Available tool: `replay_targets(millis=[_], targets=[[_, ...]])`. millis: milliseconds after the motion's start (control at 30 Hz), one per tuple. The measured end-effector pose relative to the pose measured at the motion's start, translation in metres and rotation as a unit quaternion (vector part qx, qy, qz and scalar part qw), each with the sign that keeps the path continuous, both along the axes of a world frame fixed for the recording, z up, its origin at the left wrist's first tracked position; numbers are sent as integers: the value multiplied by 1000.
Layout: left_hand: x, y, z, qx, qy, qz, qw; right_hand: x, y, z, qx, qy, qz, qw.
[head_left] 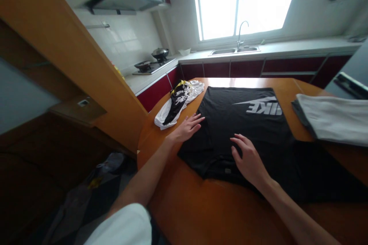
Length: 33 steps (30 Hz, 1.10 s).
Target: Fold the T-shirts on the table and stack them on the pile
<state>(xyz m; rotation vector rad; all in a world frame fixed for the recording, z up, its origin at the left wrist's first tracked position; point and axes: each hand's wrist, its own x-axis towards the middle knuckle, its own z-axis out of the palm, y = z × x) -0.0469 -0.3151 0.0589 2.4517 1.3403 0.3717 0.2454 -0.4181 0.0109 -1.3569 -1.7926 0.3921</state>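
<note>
A black T-shirt [227, 122] lies spread on the wooden table, its collar towards me and its white NIKE print at the far right. The left side of the shirt is folded inward, while the right sleeve stretches out to the right. My left hand [189, 126] rests at the shirt's left edge with its fingers extended. Above the middle of the shirt, near the collar, is my right hand [247, 157], fingers apart and slightly bent, holding nothing. Whether its fingertips touch the cloth I cannot tell.
A crumpled black, white and yellow garment [179, 101] lies at the table's far left. Folded white and grey cloth [336, 118] sits on the right. Behind the wooden table [184, 210] are a counter with a sink [234, 51] and a stove [155, 67] with pans.
</note>
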Motion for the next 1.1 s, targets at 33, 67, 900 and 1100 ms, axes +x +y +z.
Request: replay_targets(millis=[33,67,900,1100], targets=[[-3,-3,4,-8,-1,-2,1000,0,0,1,1,2,1,1000],[-5,-6,6,-12,3,-6,1000,0,0,3,2,6,1,1000],[55,6,-43,68,18,111,991,-1,0,11,-2,19,-10,1000],[61,-3,-44,131,0,87,988,-2,2,11,-20,25,-13,999]])
